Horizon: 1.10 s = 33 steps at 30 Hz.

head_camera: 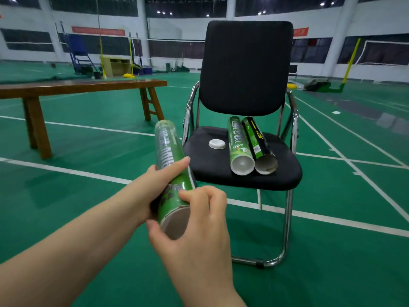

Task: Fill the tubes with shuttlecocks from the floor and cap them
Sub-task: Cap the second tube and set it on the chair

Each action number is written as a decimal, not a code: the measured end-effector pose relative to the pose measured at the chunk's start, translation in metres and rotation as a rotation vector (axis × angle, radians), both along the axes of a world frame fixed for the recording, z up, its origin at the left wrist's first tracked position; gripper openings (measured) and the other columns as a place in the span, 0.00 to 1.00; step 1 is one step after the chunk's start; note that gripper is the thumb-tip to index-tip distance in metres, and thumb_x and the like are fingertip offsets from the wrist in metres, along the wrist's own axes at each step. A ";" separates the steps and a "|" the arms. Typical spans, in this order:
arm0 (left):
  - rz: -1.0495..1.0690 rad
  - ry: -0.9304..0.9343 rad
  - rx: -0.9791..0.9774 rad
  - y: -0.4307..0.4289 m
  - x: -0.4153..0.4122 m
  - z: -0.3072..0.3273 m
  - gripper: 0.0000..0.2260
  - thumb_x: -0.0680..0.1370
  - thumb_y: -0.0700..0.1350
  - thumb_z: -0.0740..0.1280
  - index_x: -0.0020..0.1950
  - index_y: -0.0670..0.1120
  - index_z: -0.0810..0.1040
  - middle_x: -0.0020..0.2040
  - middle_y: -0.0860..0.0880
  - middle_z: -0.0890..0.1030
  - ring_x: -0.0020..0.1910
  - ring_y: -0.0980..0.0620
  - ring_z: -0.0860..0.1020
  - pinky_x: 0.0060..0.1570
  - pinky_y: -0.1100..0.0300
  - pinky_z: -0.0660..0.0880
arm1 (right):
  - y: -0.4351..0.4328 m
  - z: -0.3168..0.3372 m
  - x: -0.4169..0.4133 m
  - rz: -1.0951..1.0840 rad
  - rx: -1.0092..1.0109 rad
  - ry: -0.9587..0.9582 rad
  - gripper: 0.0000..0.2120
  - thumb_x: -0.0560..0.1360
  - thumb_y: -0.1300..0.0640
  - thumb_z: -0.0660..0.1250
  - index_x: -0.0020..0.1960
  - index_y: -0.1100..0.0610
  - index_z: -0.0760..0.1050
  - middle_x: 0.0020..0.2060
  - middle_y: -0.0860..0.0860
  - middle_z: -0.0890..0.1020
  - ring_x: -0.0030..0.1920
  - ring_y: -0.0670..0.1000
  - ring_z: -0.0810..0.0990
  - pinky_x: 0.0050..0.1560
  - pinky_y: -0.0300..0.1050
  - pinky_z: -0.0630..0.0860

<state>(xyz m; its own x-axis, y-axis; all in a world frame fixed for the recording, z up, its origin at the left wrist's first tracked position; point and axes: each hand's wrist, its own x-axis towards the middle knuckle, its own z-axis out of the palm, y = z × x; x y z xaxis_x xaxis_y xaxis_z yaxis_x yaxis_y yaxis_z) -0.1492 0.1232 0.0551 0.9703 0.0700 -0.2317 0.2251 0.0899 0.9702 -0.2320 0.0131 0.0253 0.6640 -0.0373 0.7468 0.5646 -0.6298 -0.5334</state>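
The person stands in front of the chair (287, 169) with 1 tube (168, 147) held out slanting, far end up and away, near end toward the body. The left hand (152, 187) is wrapped round the tube's lower half and takes the weight. The right hand (199, 222) curls its thumb and fingers round the rim of the near end, which looks open and brown inside, so I'd guess it is steadying the mouth to check it or get it ready for loading. Whether the far end is capped I can't tell. 2 more tubes lie side by side and touching on the seat, mouths toward us: a green tube (240, 147) showing white at its mouth, cap or shuttlecocks I can't say, and a dark tube (257, 140) with a ragged, open rim. A loose white cap (217, 144) sits just beside them on the seat, probably parked there within reach for closing a tube later. A bench (77, 85) stands off to the left. I see no shuttlecocks on the green floor (66, 185) nearby, so the filling looks barely begun.
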 end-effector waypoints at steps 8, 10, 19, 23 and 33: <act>-0.021 -0.126 -0.044 -0.055 0.052 0.023 0.29 0.69 0.52 0.73 0.64 0.46 0.64 0.51 0.41 0.78 0.37 0.47 0.81 0.28 0.60 0.77 | -0.039 0.002 0.057 0.091 0.073 0.143 0.25 0.67 0.47 0.72 0.56 0.45 0.61 0.70 0.49 0.65 0.72 0.51 0.62 0.65 0.46 0.66; -0.039 -0.139 -0.048 -0.071 0.070 0.027 0.29 0.69 0.52 0.73 0.65 0.46 0.64 0.51 0.41 0.79 0.38 0.47 0.81 0.29 0.59 0.77 | -0.054 0.007 0.073 0.101 0.052 0.177 0.26 0.69 0.47 0.71 0.61 0.46 0.62 0.72 0.48 0.61 0.74 0.48 0.56 0.69 0.46 0.63; -0.117 -0.193 -0.021 -0.155 0.160 0.039 0.42 0.61 0.62 0.74 0.68 0.46 0.64 0.63 0.41 0.74 0.59 0.40 0.75 0.59 0.42 0.72 | -0.137 0.033 0.147 -0.056 -0.159 0.222 0.36 0.69 0.44 0.70 0.71 0.43 0.55 0.75 0.46 0.48 0.75 0.50 0.42 0.74 0.54 0.47; -0.132 -0.184 -0.050 -0.194 0.189 0.037 0.39 0.65 0.54 0.75 0.69 0.44 0.62 0.62 0.39 0.74 0.57 0.39 0.76 0.57 0.42 0.74 | -0.175 0.031 0.175 -0.134 -0.180 0.284 0.38 0.68 0.45 0.71 0.70 0.42 0.52 0.75 0.47 0.47 0.75 0.50 0.47 0.73 0.57 0.45; -0.201 -0.186 0.151 -0.244 0.234 0.030 0.40 0.66 0.55 0.74 0.70 0.49 0.56 0.54 0.44 0.76 0.47 0.44 0.79 0.49 0.48 0.78 | -0.216 -0.002 0.226 -0.157 0.128 0.219 0.33 0.67 0.48 0.72 0.67 0.47 0.61 0.65 0.47 0.66 0.62 0.50 0.70 0.59 0.49 0.73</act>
<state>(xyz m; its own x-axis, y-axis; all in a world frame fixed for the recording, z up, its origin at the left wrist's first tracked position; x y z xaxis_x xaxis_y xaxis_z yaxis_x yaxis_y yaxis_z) 0.0849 -0.1206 0.0854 0.9929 -0.1077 -0.0507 0.0414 -0.0872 0.9953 -0.0058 -0.2030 0.0237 0.7874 -0.2374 0.5689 0.3280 -0.6201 -0.7127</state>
